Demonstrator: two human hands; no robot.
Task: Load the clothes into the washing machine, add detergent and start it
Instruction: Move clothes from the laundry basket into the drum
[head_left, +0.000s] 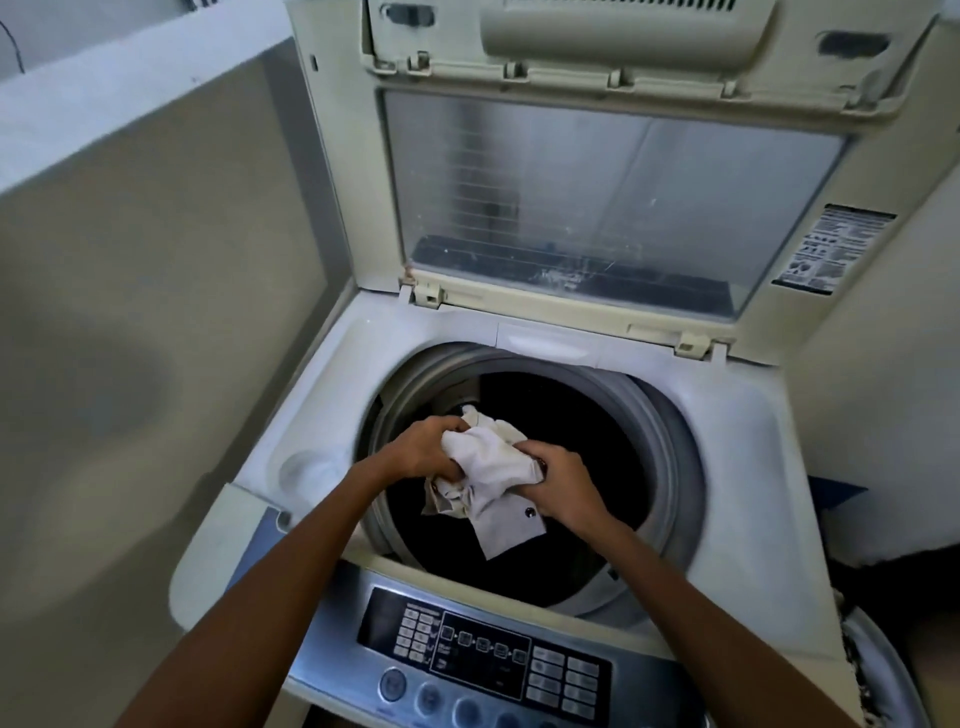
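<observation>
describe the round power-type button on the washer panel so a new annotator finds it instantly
Start at the open washing machine and drop to the grey control panel along its near edge. Below the dark display, a row of round buttons runs along the bottom; take the leftmost round button, which sits apart from the square keys above.

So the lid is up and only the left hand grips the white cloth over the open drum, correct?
Not quite. The head view shows both hands on it: the left hand and the right hand each grip the white cloth over the open drum. The lid is up, as you said.
</observation>
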